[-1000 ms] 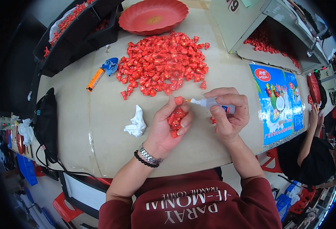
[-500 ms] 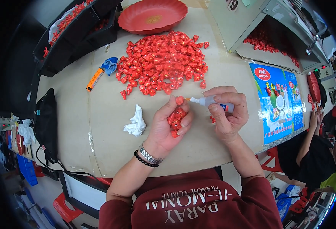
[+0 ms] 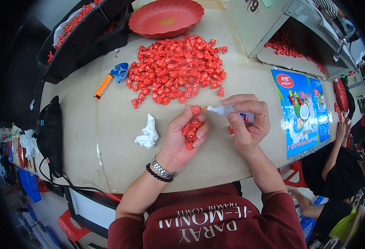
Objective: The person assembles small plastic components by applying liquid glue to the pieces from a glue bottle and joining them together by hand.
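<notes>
Several small red plastic pieces (image 3: 191, 129) lie in my left hand (image 3: 179, 135), its fingers curled round them. One more red piece (image 3: 195, 110) is pinched between that thumb and forefinger. My right hand (image 3: 251, 124) grips a small clear glue bottle (image 3: 237, 112) lying sideways. Its white nozzle, with a thin orange tip, points left and meets or nearly meets the pinched piece. Beyond my hands a big heap of similar red pieces (image 3: 176, 68) covers the table. Another piece (image 3: 231, 130) sits beside my right hand, partly hidden.
A crumpled white tissue (image 3: 147, 133) lies left of my hands. Farther left are an orange utility knife (image 3: 103, 86) with a blue wrapper and a black bag (image 3: 49, 137). A red scalloped dish (image 3: 166, 18) stands behind the heap. A blue printed sheet (image 3: 300, 110) is at right; a person sits beyond it.
My hands, the glue bottle and the pinched piece hold almost the same place. At the far right, a person in the background has shifted, and a leg now shows.
</notes>
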The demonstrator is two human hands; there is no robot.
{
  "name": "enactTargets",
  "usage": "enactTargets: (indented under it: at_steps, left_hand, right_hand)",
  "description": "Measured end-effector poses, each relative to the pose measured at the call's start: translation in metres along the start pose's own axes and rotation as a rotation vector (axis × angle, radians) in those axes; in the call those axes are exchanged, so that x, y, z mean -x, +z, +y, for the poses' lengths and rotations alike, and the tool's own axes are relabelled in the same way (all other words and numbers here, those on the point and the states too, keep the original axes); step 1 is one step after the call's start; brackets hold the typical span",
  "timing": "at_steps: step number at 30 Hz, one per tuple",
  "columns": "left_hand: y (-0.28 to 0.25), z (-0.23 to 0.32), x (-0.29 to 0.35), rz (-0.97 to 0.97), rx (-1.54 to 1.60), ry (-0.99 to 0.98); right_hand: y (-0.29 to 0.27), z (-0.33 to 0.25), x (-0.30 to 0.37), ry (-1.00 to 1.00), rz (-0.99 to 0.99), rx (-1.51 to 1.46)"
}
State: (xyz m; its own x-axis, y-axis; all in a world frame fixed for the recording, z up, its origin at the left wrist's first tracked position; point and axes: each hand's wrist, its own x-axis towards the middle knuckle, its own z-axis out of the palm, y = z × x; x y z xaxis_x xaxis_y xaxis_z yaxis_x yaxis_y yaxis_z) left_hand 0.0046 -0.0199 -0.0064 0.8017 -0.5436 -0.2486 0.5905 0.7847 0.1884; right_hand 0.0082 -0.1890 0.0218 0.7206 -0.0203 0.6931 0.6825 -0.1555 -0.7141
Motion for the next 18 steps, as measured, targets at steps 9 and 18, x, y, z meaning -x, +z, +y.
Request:
enactTargets:
  at_steps: [9,18]
  left_hand:
    - [-0.0017,0.0008,-0.0002,-0.034,-0.021,0.075]
    - [0.0023,0.0016,0.0004,-0.031,-0.078,0.14]
  right_hand:
    - [0.0003,-0.0015,-0.0005,-0.023,0.01,0.005]
    - [-0.0001,-0.0025,-0.0002,-0.038,0.023,0.011]
